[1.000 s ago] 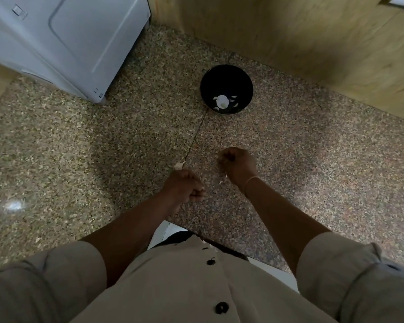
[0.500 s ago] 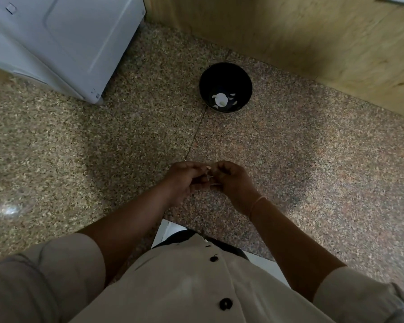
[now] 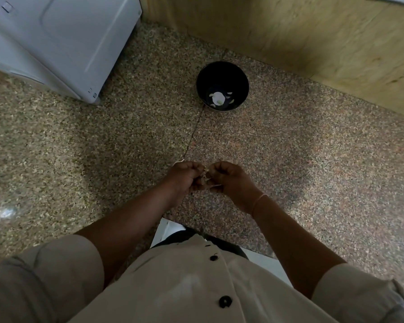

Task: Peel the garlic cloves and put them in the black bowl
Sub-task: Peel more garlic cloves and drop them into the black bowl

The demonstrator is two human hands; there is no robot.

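No text or number can be read, even on the white appliance (image 3: 56, 38).

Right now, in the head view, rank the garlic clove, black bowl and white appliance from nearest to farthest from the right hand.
1. The garlic clove: pinched between the right hand and left hand.
2. The black bowl: straight ahead, beyond the hands.
3. The white appliance: far left, at the back.

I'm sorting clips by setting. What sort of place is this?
Probably a home kitchen or utility corner, though I can't be sure. There is a speckled stone surface, a white appliance beside a plywood wall, and a black bowl holding garlic pieces.
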